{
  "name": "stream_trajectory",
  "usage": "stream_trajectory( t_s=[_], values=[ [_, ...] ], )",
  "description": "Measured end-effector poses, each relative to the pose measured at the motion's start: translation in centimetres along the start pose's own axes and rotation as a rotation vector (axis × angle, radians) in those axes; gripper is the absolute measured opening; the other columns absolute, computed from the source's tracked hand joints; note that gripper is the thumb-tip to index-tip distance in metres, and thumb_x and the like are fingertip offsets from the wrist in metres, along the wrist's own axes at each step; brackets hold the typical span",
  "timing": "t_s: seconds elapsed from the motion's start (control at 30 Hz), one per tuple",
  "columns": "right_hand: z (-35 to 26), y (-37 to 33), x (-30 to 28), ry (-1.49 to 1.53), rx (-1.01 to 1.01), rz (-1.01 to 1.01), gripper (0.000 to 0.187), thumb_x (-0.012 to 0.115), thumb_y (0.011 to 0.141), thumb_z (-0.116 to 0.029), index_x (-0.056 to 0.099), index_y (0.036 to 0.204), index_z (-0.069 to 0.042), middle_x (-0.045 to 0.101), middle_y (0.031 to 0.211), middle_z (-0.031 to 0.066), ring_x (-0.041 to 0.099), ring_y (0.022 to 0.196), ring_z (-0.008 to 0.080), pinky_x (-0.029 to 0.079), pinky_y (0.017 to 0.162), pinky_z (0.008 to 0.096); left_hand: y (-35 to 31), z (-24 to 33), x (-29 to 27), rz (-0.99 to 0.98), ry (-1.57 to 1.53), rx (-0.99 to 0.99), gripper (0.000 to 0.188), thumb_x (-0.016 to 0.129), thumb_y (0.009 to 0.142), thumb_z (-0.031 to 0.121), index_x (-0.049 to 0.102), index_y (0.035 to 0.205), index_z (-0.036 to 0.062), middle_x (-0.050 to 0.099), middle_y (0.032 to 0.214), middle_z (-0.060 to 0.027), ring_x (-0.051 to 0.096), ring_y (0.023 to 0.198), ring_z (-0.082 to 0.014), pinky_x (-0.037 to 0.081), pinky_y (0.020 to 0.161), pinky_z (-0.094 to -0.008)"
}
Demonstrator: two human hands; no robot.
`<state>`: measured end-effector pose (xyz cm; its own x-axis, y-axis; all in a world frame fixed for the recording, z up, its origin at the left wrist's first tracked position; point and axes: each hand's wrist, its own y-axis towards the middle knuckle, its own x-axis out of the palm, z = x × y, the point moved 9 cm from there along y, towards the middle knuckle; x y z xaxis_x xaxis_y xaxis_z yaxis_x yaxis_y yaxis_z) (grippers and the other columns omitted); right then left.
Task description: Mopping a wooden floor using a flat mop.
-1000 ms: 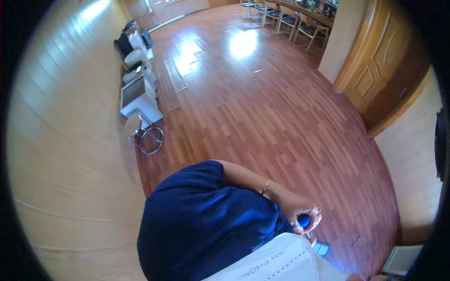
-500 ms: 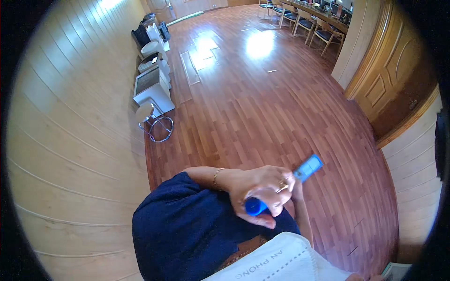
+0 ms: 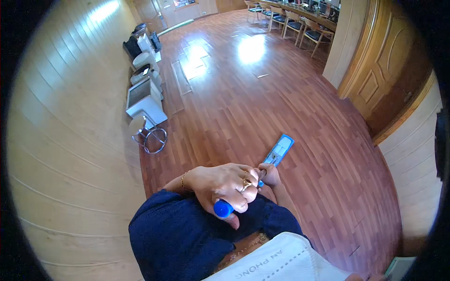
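Observation:
A flat mop (image 3: 280,149) with a blue, pale-centred head rests on the wooden floor ahead of me, slightly right of the middle. Its pole runs back toward my chest and ends in a blue cap. My left hand (image 3: 226,187) is wrapped round the top of the pole, with the blue cap poking out beside the thumb. Lower down, my right hand (image 3: 270,175) closes round the pole, nearer the mop head. Much of the pole between the hands is hidden by my left hand.
A round stool (image 3: 149,136) and a white cabinet (image 3: 146,105) stand along the left wall, with more items behind. Wooden chairs (image 3: 315,35) line a counter (image 3: 300,13) at the far right. A wooden door (image 3: 386,70) is on the right. A thin strip (image 3: 261,75) lies on the floor.
The mop head has swung left and farther forward. Both hands have moved left with the pole, and my right hand shows more clearly from behind the left. The view has shifted slightly.

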<state>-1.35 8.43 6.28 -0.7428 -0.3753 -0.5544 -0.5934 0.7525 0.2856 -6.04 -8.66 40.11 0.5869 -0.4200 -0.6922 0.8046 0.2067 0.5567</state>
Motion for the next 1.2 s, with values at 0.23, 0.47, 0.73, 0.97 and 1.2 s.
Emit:
stream_trajectory(
  t_s=[0.23,0.47,0.73,0.97,1.2],
  values=[
    [4.5,-4.7,-6.9,-0.081,0.153,0.280,0.039,0.070,0.077,-0.025,0.046,0.056,-0.003,0.049,0.057,0.0173,0.052,0.055,0.0359,0.040,0.052,0.0453,2.7,-5.0,-0.5,-0.035,-0.228,0.156,0.036,0.076,0.075,0.035,0.053,0.065,0.0095,0.052,0.074,-0.0042,0.053,0.070,-0.0258,0.040,0.075,-0.0407],
    [8.7,-12.6,-13.1,-0.241,0.378,0.473,0.041,0.072,0.077,-0.019,0.041,0.054,-0.005,0.043,0.053,0.0133,0.044,0.049,0.0293,0.035,0.048,0.0414,5.2,-10.6,0.9,-0.145,-0.431,0.254,0.031,0.076,0.076,0.036,0.060,0.074,0.0099,0.057,0.079,-0.0041,0.056,0.073,-0.0285,0.042,0.075,-0.0439],
    [10.8,-23.8,-15.5,0.075,0.700,0.681,0.035,0.073,0.076,-0.016,0.044,0.058,-0.005,0.048,0.055,0.0117,0.046,0.050,0.0239,0.038,0.048,0.0366,6.5,-18.0,5.8,-0.220,-0.724,-0.031,0.019,0.074,0.077,0.016,0.059,0.071,0.0068,0.062,0.083,-0.0109,0.060,0.083,-0.0279,0.043,0.076,-0.0401],
    [12.7,-20.6,-14.2,-0.366,0.502,0.464,0.029,0.070,0.076,-0.022,0.049,0.062,-0.007,0.051,0.059,0.0141,0.051,0.053,0.0342,0.042,0.051,0.0398,5.1,-20.9,3.9,-0.158,-0.751,-0.133,0.009,0.071,0.074,0.000,0.062,0.075,0.0035,0.061,0.083,-0.0106,0.059,0.084,-0.0254,0.045,0.073,-0.0377],
    [11.7,-7.6,-12.2,-0.214,0.093,0.338,0.021,0.067,0.078,-0.024,0.055,0.070,-0.008,0.057,0.072,0.0178,0.058,0.071,0.0410,0.044,0.060,0.0483,3.3,-16.5,-3.8,0.186,-0.439,-0.019,0.016,0.070,0.071,0.001,0.056,0.070,0.0070,0.054,0.069,-0.0087,0.055,0.064,-0.0299,0.041,0.061,-0.0405]
  ],
)
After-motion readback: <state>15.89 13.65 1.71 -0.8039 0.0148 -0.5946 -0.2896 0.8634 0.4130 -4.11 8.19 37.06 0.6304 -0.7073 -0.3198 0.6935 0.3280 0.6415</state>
